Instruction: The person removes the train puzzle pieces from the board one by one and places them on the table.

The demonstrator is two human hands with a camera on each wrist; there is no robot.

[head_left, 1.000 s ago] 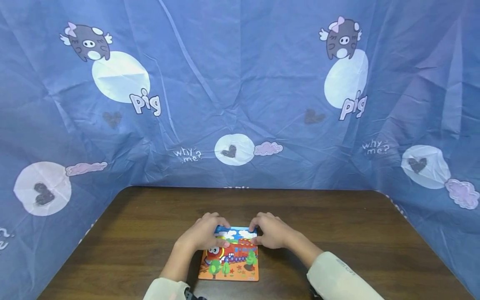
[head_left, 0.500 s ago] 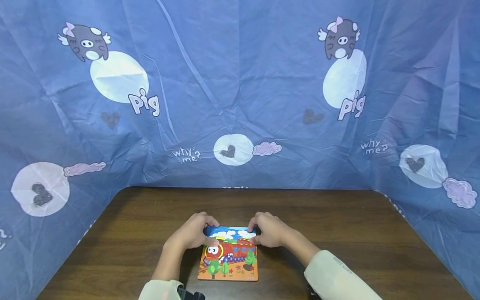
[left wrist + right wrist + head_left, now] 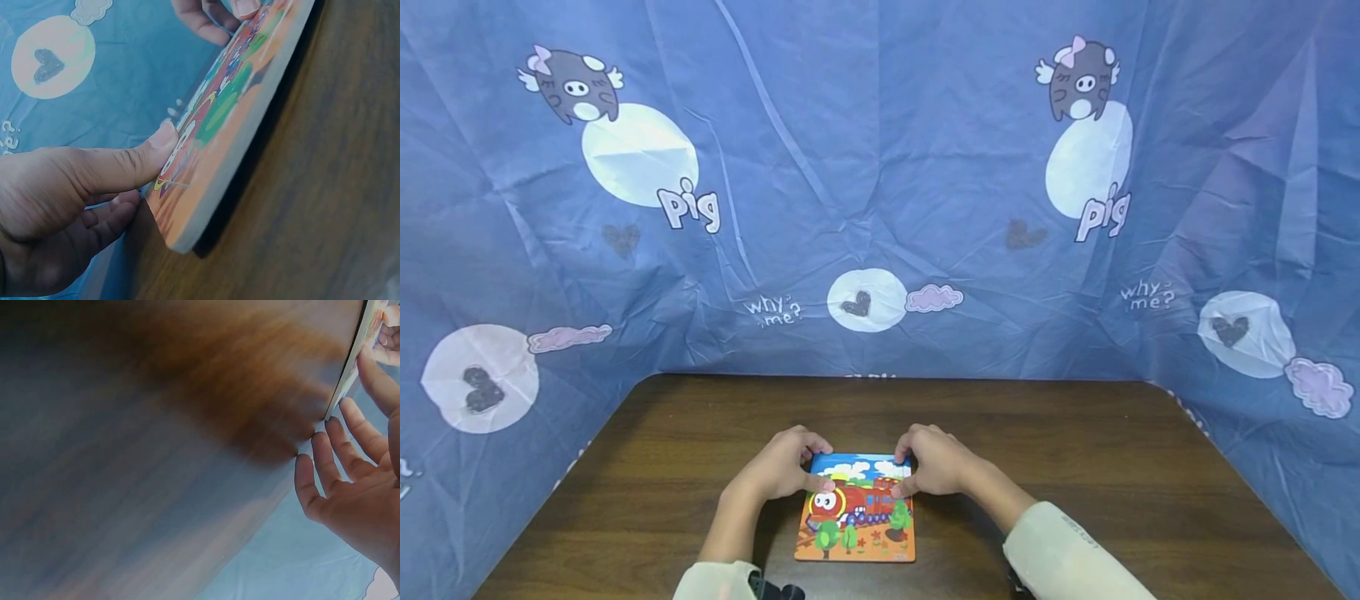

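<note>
A square, thin board (image 3: 865, 546) with a red cartoon train, trees and clouds lies on the table, its far edge toward the curtain. My left hand (image 3: 778, 467) holds its left side, thumb on the picture near the train's face and fingers at the far left corner. On the right side, my right hand (image 3: 936, 462) holds it with the thumb on the picture and the index finger at the far right corner. The left wrist view shows the left thumb (image 3: 159, 140) on top and the other fingers curled by the edge. In the right wrist view, the right fingertips (image 3: 304, 472) meet the table.
The brown wooden table (image 3: 1037, 433) has rounded far corners. A blue curtain (image 3: 880, 208) printed with pigs, hearts and clouds hangs around its back and sides. A dark band (image 3: 767, 588) is on the left wrist.
My left hand has shifted left, its thumb sliding from the middle of the train toward the board's left edge. The right thumb has come slightly further onto the picture. The board stays nearly in place.
</note>
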